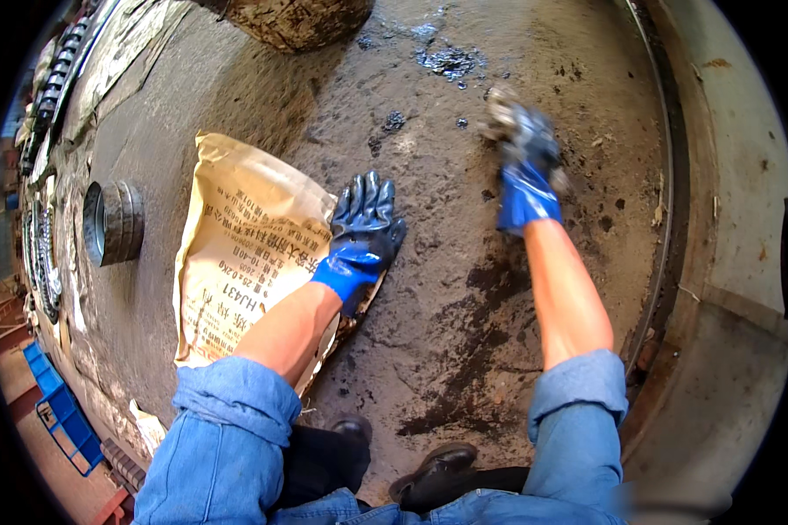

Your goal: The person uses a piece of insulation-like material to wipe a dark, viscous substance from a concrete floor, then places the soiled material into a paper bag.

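Observation:
My left hand (366, 219), in a blue glove with a blackened, wet-looking palm side, lies with its fingers stretched out at the right edge of a brown paper sack (245, 227). The sack is flat on the grimy floor and carries dark print. Over the floor further right, my right hand (531, 149), gloved the same way, is smeared by motion. A dirty grey-beige rag (502, 109) shows past its fingers, and the hand seems closed round it. Beyond it, dark shiny oily puddles (451, 61) and spots mark the floor.
A short round metal duct piece (114, 223) stands left of the sack. A large rusty round object (298, 17) sits at the far edge. Along the right runs a metal rail (665, 175) beside a pale panel (744, 157). A blue metal frame (61, 407) shows at lower left.

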The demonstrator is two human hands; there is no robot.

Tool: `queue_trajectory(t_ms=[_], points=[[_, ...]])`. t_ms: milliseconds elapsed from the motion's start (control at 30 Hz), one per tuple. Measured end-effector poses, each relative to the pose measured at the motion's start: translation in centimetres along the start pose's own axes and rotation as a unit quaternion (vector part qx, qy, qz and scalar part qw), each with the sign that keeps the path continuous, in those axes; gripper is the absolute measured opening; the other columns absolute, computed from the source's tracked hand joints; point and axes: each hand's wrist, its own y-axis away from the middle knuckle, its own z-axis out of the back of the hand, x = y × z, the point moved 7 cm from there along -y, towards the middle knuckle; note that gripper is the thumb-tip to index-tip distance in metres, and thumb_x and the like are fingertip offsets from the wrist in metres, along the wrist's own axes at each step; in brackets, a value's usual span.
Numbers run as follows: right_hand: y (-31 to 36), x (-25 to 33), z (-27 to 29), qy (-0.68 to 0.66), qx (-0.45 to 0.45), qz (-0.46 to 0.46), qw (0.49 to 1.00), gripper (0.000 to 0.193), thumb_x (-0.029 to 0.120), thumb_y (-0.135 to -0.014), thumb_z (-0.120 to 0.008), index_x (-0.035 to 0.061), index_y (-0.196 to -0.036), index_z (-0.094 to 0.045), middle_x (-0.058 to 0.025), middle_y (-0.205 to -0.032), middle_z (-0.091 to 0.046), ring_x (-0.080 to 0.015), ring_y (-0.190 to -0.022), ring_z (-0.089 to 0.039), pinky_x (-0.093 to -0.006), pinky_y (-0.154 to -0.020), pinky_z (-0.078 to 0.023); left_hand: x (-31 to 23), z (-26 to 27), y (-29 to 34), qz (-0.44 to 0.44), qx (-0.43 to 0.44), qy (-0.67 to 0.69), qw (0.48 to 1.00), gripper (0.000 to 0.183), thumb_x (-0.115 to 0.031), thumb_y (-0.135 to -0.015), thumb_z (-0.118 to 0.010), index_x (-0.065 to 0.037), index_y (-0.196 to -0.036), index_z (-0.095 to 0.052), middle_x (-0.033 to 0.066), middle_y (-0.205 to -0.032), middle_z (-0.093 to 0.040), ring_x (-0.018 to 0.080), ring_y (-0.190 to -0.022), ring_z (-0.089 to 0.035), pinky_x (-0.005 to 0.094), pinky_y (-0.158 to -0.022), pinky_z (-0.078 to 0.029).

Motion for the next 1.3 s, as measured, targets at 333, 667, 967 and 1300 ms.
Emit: queue_trajectory(t_ms=[333, 667, 967, 1300], points=[[3.7, 23.0, -10.7, -0.053, 0.06, 0.409, 0.909, 0.043, 0.017, -0.093, -0.055, 0.0229, -0.135, -0.064, -0.0096, -0.137, -0.063, -0.0325, -0.126, -0.059, -0.0514, -0.117, -0.038, 1.1, 0.1, -0.5, 0.027, -0.031, 0.003, 0.999, 0.07, -0.039, -0.092, -0.064, -0.001, -0.149, -0.047, 0.0299, -0.156, -0.04, 0.0495, -0.145, -0.036, 0.0563, -0.122, -0.023], [-14.7, -7.4, -5.6, -0.234, -0.117, -0.103, 0.96, 0.027, 0.031, -0.102, -0.057, 0.0103, -0.113, -0.069, -0.0115, -0.109, -0.071, -0.0274, -0.096, -0.069, -0.0404, -0.087, -0.057, 0.4, 1.9, -0.4, 0.008, -0.028, 0.046, 0.999, 0.07, -0.034, -0.089, -0.069, -0.005, -0.149, -0.049, 0.0256, -0.156, -0.042, 0.0434, -0.147, -0.037, 0.0541, -0.123, -0.024], [-14.5, 9.4, -14.7, -0.205, 0.16, 0.001, 0.966, 0.053, 0.041, -0.101, -0.059, 0.0101, -0.144, -0.052, -0.0147, -0.145, -0.056, -0.0294, -0.131, -0.056, -0.0435, -0.112, -0.043, -0.1, 1.8, -1.3, 0.02, 0.005, 0.043, 0.999, 0.072, -0.035, -0.088, -0.071, -0.003, -0.149, -0.048, 0.0265, -0.158, -0.04, 0.0433, -0.148, -0.035, 0.054, -0.124, -0.022], [1.1, 12.8, -7.6, -0.204, 0.213, 0.309, 0.904, 0.036, 0.007, -0.092, -0.061, 0.0147, -0.127, -0.068, -0.0099, -0.138, -0.065, -0.0283, -0.13, -0.06, -0.0409, -0.109, -0.051, 0.6, 2.1, -0.4, 0.026, -0.01, 0.027, 0.999, 0.071, -0.037, -0.09, -0.067, -0.003, -0.149, -0.047, 0.0246, -0.159, -0.038, 0.0422, -0.149, -0.033, 0.0526, -0.124, -0.022]])
